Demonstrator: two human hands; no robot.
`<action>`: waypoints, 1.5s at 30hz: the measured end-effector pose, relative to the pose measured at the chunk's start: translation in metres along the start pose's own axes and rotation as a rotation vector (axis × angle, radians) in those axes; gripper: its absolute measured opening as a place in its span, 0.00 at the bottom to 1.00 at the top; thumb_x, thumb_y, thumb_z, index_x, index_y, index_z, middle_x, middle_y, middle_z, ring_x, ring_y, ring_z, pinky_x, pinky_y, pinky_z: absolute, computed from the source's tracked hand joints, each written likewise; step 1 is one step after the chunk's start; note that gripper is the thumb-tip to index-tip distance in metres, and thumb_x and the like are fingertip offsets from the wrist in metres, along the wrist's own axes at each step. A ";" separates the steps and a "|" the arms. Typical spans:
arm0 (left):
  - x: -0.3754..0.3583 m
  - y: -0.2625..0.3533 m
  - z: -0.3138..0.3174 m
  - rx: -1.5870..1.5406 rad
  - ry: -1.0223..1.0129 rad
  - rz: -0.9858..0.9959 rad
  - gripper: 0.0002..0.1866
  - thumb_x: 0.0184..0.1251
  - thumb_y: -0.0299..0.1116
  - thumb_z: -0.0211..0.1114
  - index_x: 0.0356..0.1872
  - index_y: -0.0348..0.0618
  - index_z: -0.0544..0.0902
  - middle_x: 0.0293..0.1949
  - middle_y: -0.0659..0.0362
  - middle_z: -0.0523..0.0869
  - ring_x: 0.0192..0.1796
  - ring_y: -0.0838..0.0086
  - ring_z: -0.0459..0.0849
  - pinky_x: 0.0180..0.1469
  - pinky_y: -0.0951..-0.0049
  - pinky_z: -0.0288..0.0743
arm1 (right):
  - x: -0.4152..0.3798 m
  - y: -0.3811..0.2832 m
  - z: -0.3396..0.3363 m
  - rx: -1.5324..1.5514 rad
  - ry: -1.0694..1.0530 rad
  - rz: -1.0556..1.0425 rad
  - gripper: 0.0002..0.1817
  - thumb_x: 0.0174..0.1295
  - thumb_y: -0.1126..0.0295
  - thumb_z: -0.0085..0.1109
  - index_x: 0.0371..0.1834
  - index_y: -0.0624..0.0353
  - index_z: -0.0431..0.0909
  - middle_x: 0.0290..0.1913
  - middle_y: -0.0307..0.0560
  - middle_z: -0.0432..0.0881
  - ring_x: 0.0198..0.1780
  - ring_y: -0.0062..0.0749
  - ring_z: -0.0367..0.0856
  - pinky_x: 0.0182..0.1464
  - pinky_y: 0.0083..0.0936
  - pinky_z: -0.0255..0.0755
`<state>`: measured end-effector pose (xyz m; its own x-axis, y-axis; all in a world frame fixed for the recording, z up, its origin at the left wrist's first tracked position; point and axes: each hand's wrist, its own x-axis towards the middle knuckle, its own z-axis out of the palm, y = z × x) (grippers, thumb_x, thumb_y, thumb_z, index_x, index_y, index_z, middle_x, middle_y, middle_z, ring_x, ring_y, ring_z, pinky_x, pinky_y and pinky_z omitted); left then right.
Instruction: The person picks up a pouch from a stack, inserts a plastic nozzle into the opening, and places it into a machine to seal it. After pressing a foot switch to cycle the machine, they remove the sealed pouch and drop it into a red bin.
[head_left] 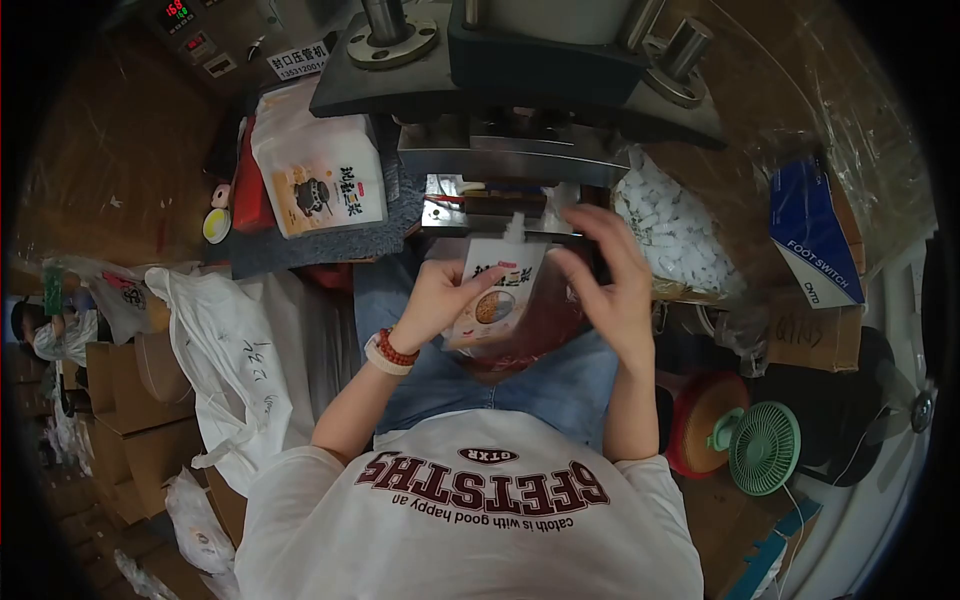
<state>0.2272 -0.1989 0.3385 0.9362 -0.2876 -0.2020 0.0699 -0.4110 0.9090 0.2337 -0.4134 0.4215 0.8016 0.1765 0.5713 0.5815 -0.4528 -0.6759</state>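
Observation:
A white printed spout pouch [490,300], with a picture of a bowl of beans on its front, stands tilted over my lap, its pale spout [516,228] pointing up at the machine. My left hand [440,300], with a red bead bracelet at the wrist, grips the pouch by its left side, thumb across the front. To the right of the spout, my right hand [610,280] is open, thumb and fingers apart, with nothing seen between them. Just beyond the spout is the metal jaw area of a sealing press [500,155].
Flat printed pouches [320,180] lie stacked on a grey cloth at left. Many small white spouts [675,225] fill a container at right. A blue foot switch box [815,235], a green fan [764,447] and a big white sack [235,360] stand around me.

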 end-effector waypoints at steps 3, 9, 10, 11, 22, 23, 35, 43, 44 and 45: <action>0.020 0.016 0.003 -0.822 0.066 -0.127 0.13 0.65 0.31 0.66 0.42 0.28 0.82 0.39 0.53 0.87 0.38 0.75 0.87 0.40 0.77 0.81 | 0.000 0.023 -0.027 -0.100 0.138 0.248 0.14 0.59 0.75 0.62 0.48 0.63 0.79 0.42 0.51 0.83 0.45 0.41 0.80 0.49 0.29 0.72; 0.046 0.016 -0.001 -0.979 0.053 -0.159 0.15 0.64 0.33 0.67 0.43 0.29 0.81 0.41 0.52 0.86 0.39 0.73 0.87 0.42 0.75 0.81 | -0.005 0.111 -0.018 -0.627 -0.003 0.248 0.12 0.59 0.75 0.57 0.47 0.62 0.78 0.42 0.54 0.81 0.46 0.50 0.76 0.50 0.38 0.70; 0.045 0.018 -0.001 -0.979 0.079 -0.177 0.15 0.64 0.35 0.67 0.41 0.29 0.83 0.39 0.54 0.87 0.37 0.76 0.86 0.40 0.77 0.80 | -0.004 0.115 -0.019 -0.621 -0.007 0.242 0.12 0.59 0.75 0.57 0.47 0.62 0.78 0.42 0.54 0.81 0.46 0.50 0.76 0.50 0.38 0.70; 0.045 0.015 -0.003 -0.979 0.089 -0.183 0.15 0.64 0.35 0.67 0.41 0.29 0.83 0.39 0.54 0.87 0.37 0.76 0.86 0.40 0.77 0.80 | -0.006 0.116 -0.019 -0.586 -0.033 0.312 0.13 0.59 0.76 0.56 0.47 0.62 0.78 0.42 0.54 0.81 0.46 0.50 0.76 0.50 0.39 0.70; -0.031 -0.068 -0.083 1.073 0.593 0.117 0.35 0.53 0.37 0.69 0.66 0.57 0.70 0.70 0.59 0.67 0.73 0.61 0.61 0.69 0.44 0.48 | 0.002 0.103 -0.024 -0.404 0.118 0.374 0.12 0.59 0.77 0.58 0.46 0.62 0.79 0.39 0.51 0.80 0.37 0.42 0.79 0.38 0.30 0.74; -0.040 -0.076 -0.086 1.065 0.516 0.179 0.33 0.54 0.31 0.66 0.65 0.59 0.71 0.69 0.60 0.68 0.72 0.63 0.64 0.69 0.48 0.50 | -0.001 0.092 -0.024 -0.129 0.218 0.437 0.12 0.58 0.77 0.59 0.46 0.62 0.79 0.40 0.49 0.80 0.36 0.38 0.78 0.37 0.27 0.73; -0.049 0.017 -0.041 0.469 0.584 0.587 0.18 0.46 0.20 0.60 0.41 0.45 0.86 0.43 0.59 0.88 0.52 0.63 0.84 0.56 0.64 0.74 | -0.017 -0.013 0.047 -0.097 -0.213 -0.299 0.15 0.51 0.75 0.66 0.45 0.60 0.81 0.42 0.45 0.81 0.46 0.38 0.76 0.51 0.33 0.65; -0.012 0.002 -0.005 -0.188 0.109 0.219 0.10 0.62 0.29 0.67 0.43 0.38 0.86 0.36 0.56 0.89 0.35 0.76 0.86 0.38 0.80 0.77 | -0.010 0.005 0.022 0.027 -0.219 0.055 0.17 0.56 0.73 0.64 0.50 0.62 0.78 0.46 0.49 0.80 0.50 0.42 0.77 0.56 0.30 0.67; -0.001 -0.004 0.001 -0.340 0.046 0.034 0.11 0.65 0.32 0.67 0.43 0.36 0.86 0.35 0.57 0.89 0.35 0.80 0.85 0.37 0.82 0.77 | -0.009 0.009 0.019 -0.039 -0.092 0.132 0.17 0.57 0.72 0.63 0.50 0.63 0.78 0.46 0.50 0.80 0.51 0.42 0.77 0.56 0.29 0.67; 0.006 0.000 0.006 -0.535 0.035 -0.006 0.12 0.65 0.32 0.66 0.43 0.31 0.85 0.37 0.56 0.88 0.36 0.80 0.85 0.37 0.81 0.78 | -0.008 0.015 0.009 -0.031 -0.016 0.131 0.17 0.59 0.72 0.62 0.51 0.64 0.76 0.48 0.52 0.79 0.52 0.40 0.77 0.55 0.29 0.69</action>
<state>0.2312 -0.2055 0.3349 0.9456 -0.2533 -0.2040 0.2326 0.0884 0.9685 0.2374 -0.4132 0.4028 0.8727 0.1280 0.4711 0.4671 -0.4996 -0.7295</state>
